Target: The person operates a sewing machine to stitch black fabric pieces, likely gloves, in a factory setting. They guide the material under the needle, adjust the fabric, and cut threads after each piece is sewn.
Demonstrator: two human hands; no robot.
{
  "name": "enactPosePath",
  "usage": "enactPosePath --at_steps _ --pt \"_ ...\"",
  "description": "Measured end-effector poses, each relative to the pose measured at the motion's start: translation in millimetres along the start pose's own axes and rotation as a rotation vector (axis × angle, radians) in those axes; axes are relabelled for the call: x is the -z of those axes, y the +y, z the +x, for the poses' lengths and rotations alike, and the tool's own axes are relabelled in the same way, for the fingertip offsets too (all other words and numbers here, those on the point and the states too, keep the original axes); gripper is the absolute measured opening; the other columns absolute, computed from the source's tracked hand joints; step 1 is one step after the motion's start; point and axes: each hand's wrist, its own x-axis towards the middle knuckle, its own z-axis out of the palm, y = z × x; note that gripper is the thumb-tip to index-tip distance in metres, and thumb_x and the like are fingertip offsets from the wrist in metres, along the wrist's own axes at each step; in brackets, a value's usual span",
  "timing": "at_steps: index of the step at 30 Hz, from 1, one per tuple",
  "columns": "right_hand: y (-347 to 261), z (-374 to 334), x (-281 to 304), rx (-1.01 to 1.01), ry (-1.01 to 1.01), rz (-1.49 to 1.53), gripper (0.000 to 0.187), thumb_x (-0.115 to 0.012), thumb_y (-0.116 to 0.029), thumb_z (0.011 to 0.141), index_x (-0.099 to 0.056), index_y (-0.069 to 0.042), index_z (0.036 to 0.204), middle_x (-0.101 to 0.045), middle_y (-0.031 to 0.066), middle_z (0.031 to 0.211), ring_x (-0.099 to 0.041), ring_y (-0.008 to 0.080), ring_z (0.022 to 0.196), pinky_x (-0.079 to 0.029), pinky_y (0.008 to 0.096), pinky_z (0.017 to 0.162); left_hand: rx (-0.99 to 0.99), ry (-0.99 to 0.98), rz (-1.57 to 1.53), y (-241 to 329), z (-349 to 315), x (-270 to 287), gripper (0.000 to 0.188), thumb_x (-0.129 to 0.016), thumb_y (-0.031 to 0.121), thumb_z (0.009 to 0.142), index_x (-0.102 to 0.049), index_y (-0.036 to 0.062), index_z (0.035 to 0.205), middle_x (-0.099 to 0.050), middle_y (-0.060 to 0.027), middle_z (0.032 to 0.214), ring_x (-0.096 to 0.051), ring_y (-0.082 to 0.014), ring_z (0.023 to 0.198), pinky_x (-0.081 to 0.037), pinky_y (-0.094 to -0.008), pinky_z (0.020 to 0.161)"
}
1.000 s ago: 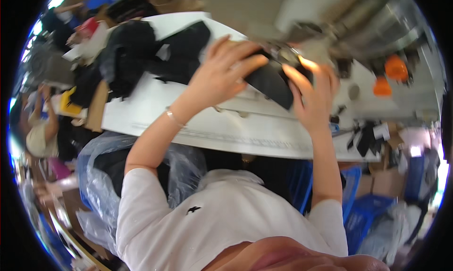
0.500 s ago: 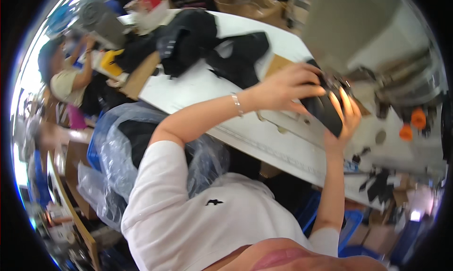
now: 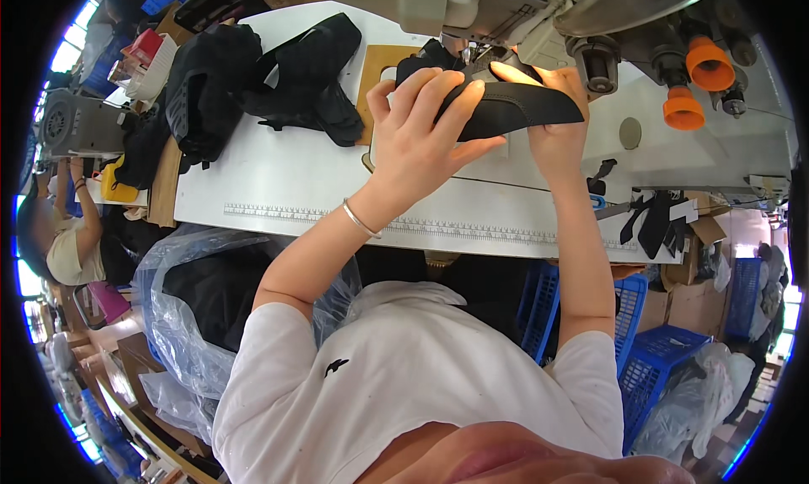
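Observation:
A black stitched shoe upper [image 3: 518,113] is raised over the white table, right beside the needle area of a sewing machine [image 3: 497,12]. My left hand [image 3: 417,138] has its fingertips on the upper's left part, with the thumb stretched along its lower edge. From the right, my right hand [image 3: 556,151] grips the upper, its palm partly behind the piece and its fingers over the top edge. A lamp lights the fingertips brightly. The upper's far side is hidden.
Black fabric pieces [image 3: 312,71] lie on the table's left part. A ruler strip [image 3: 472,229] runs along the near edge. Orange cones [image 3: 708,62] hang at the right. Below stand a blue crate [image 3: 657,370] and a plastic bag [image 3: 190,341]. Another person [image 3: 76,252] works at far left.
My view has turned, so the table edge now lies nearly level and the sewing machine shows clearly. Both hands still hold the upper, now turned more lengthwise across the view.

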Motion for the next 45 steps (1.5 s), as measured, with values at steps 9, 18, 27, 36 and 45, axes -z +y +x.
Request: enactPosePath --at_steps 9,18,27,36,45 --pt "14 2 -4 -0.076 -0.015 0.117 0.032 -0.077 0.002 0.072 -0.073 -0.007 0.102 -0.065 0.0076 0.115 -0.066 0.0291 0.103 -0.053 0.0373 0.085 0.058 0.062 0.084 14 -3 -9 0.058 -0.083 0.052 0.075 -0.069 0.0146 0.117 -0.062 -0.0026 0.121 -0.057 -0.0213 0.116 -0.034 -0.0463 0.095" --pt "26 3 -3 0.024 -0.017 0.022 0.024 -0.081 -0.005 0.07 -0.073 -0.007 0.093 -0.06 0.0081 0.098 -0.062 0.029 0.086 -0.049 0.0392 0.07 0.088 0.06 0.147 20 -6 -11 0.063 -0.087 0.056 0.073 -0.072 0.0144 0.118 -0.063 -0.0008 0.126 -0.055 -0.0229 0.12 -0.034 -0.0417 0.098" --pt "64 2 -20 -0.028 -0.069 0.247 0.034 -0.08 -0.006 0.076 -0.072 -0.008 0.11 -0.071 0.0076 0.104 -0.069 0.0238 0.093 -0.054 0.0357 0.079 0.196 0.16 0.059 29 -6 -20 0.057 -0.086 0.05 0.075 -0.073 0.0148 0.118 -0.063 0.0004 0.126 -0.054 -0.0216 0.122 -0.03 -0.0436 0.101" --pt "89 7 -22 0.074 -0.149 0.112 0.027 -0.083 -0.011 0.072 -0.069 -0.006 0.094 -0.071 0.0087 0.092 -0.069 0.0301 0.084 -0.053 0.0408 0.076 0.081 0.132 0.272 20 -15 -25 0.048 -0.082 0.053 0.078 -0.076 0.025 0.116 -0.064 0.0078 0.126 -0.05 -0.0196 0.126 -0.028 -0.0435 0.101" --pt "116 -20 -20 -0.107 -0.34 0.118 0.042 -0.083 -0.013 0.076 -0.068 -0.011 0.114 -0.071 0.0047 0.112 -0.066 0.0217 0.109 -0.049 0.039 0.098 0.141 0.149 0.269 28 -12 -26 0.041 -0.079 0.047 0.082 -0.074 0.0238 0.115 -0.064 0.0027 0.122 -0.055 -0.0214 0.118 -0.029 -0.0498 0.104"
